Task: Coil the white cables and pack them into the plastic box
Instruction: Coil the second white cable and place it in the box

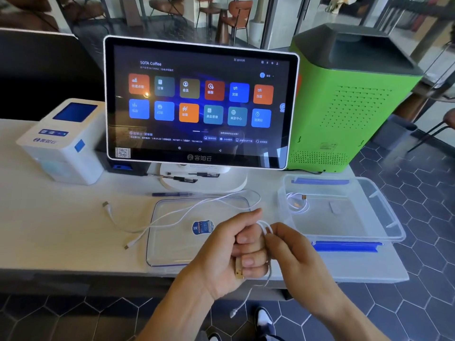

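Observation:
My left hand point(229, 252) is closed around a white cable point(264, 228) wound over its fingers, a gold USB plug poking out below. My right hand point(293, 252) pinches the same cable beside the left fingers; its free end dangles below the table edge. A second white cable point(172, 215) lies loose on the table, running across the clear box lid point(157, 242). The clear plastic box point(384, 217) with blue clips stands to the right, with one coiled white cable point(296, 203) in its left corner.
A point-of-sale screen point(199, 102) on a white stand faces me, with pens point(179, 178) at its base. A white receipt printer point(64, 141) stands left, a green machine point(349, 99) behind the box. The table's front edge runs just under my hands.

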